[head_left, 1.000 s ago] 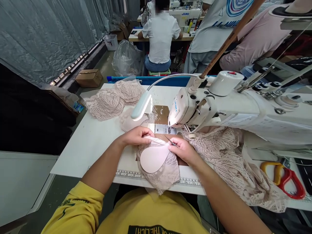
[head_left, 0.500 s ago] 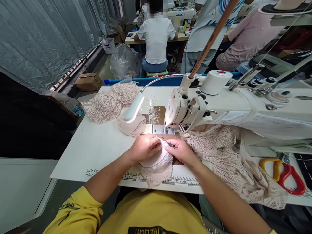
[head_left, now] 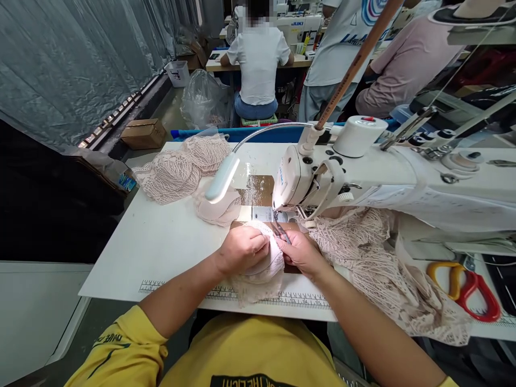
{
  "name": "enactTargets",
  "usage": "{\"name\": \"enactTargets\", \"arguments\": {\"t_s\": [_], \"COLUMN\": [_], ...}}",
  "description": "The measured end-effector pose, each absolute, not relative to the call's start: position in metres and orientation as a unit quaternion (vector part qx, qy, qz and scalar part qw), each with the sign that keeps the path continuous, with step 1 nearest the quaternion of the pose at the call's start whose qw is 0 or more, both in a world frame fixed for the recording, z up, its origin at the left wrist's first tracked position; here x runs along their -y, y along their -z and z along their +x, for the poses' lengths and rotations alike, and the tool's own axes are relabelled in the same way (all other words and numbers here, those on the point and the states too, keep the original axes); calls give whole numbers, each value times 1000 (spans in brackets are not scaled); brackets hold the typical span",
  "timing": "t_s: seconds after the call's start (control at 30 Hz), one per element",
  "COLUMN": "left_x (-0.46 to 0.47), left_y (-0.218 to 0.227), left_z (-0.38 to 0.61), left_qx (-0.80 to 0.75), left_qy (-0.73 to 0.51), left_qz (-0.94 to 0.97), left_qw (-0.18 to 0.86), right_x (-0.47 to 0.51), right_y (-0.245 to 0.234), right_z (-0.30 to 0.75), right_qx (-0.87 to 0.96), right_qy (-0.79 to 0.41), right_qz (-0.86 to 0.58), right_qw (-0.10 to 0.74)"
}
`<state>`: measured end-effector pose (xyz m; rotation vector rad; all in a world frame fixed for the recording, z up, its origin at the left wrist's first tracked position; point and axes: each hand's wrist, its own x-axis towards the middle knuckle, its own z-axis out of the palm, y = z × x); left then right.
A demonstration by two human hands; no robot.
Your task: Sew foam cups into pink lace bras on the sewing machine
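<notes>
The lace piece, with a smooth pale panel on it, is on the white table near its front edge, its lower border lying over the printed ruler. The left hand pinches it with thumb and fingers pressed together; the exact spot gripped is hidden by the fingers. The right hand closes around small dark snips, whose tips point away from the body beside the lace's right border; whether they touch it cannot be told. Just beyond the hands sits the metal needle plate, with the sewing machine leaving little room above the snips. To the right, a lace heap crowds the forearm and reaches the front edge, near the red and yellow scissors handles. Leftward, white tabletop stretches from the left forearm to the slanting side edge. Farther back, a pale cut piece lies beneath the lamp, beside stacked lace at the far left edge
</notes>
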<state>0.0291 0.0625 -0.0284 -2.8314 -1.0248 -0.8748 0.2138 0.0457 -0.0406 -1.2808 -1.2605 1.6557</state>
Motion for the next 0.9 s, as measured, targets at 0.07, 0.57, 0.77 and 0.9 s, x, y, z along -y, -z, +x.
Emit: {"name": "enactTargets", "arguments": {"t_s": [0.07,0.57,0.77,0.9], "left_x": [-62,-65,-76,-85], "left_y": [31,16,-3,-9], "left_z": [32,25,-2,-21], "left_qx": [310,256,500,586], "left_qy": [314,329,212,122], "left_qz": [-897,-903,-829,-726], "left_qw": [33,103,-134,-337], "right_x": [-46,-51,-51,-50], "right_y": [42,45,44,40], "right_z": [212,224,229,227], "right_qx": [466,658,619,635], "right_qy": [-647,-447,-467,-460], "right_qz": [-488,-492,-527,-529], "right_qw": [355,354,348,324]}}
